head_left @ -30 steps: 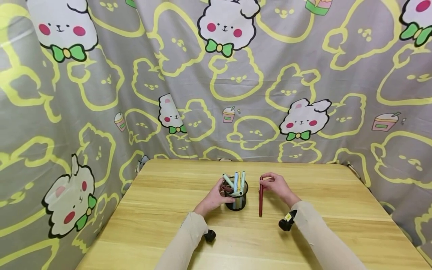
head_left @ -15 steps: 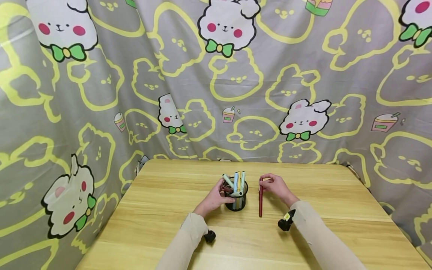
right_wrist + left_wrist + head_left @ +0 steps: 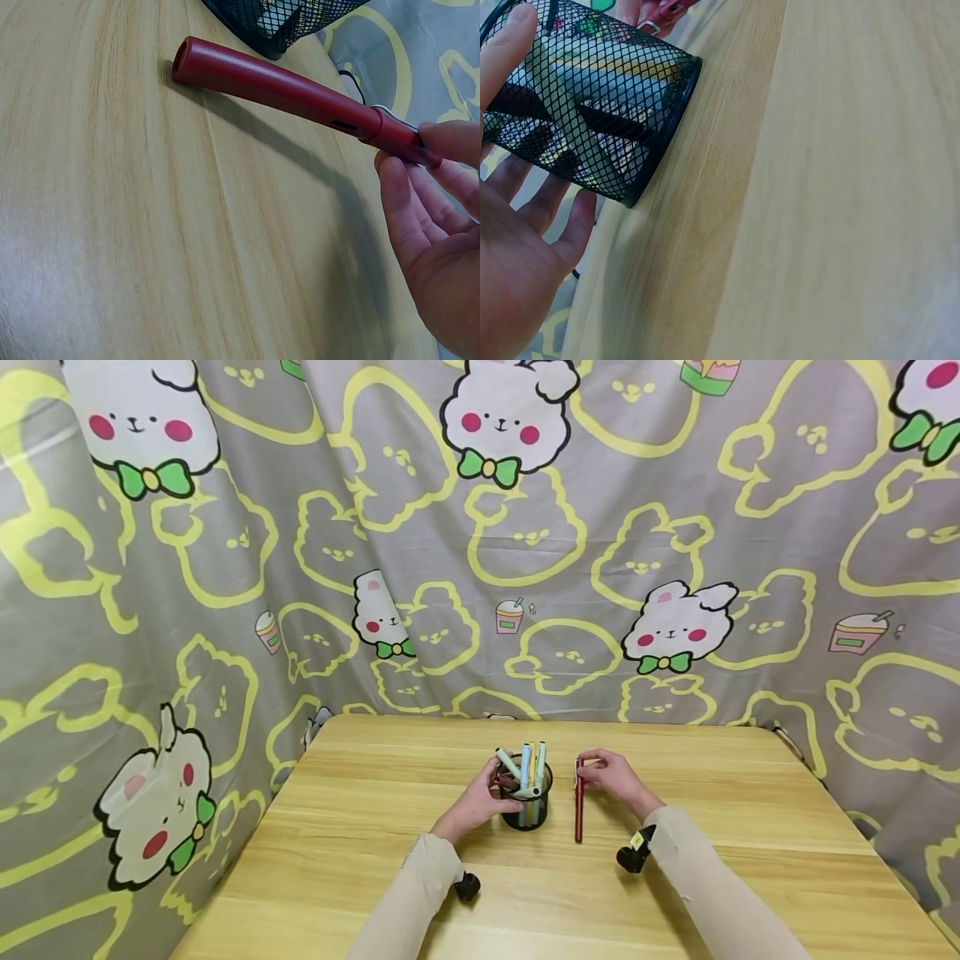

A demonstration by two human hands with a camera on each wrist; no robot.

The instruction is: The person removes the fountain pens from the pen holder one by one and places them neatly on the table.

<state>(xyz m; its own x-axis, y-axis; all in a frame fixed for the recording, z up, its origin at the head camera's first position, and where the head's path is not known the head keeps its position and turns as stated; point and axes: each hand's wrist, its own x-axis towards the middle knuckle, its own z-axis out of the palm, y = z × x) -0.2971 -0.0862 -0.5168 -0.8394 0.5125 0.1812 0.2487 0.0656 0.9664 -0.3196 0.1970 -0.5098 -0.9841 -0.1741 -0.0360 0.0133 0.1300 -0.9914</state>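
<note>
My left hand (image 3: pixel 472 802) holds a black wire-mesh pen holder (image 3: pixel 592 97) from its left side, thumb and fingers on either side of it. Several markers (image 3: pixel 527 760) in pale green, blue and yellow stand in the holder, with something dark red among them. To the right of the holder, my right hand (image 3: pixel 613 777) pinches a red pen (image 3: pixel 270 82) near its top, where a silvery clip shows. The pen points down, its lower end close to the table; whether they touch, I cannot tell. Fingertips partly cover the pen's top.
Both hands are over a light wooden table (image 3: pixel 337 877). Behind and to the left hangs a grey curtain (image 3: pixel 420 552) with yellow outlines and white cartoon animals. Each beige sleeve (image 3: pixel 712 877) has a small black camera (image 3: pixel 636 852) at the wrist.
</note>
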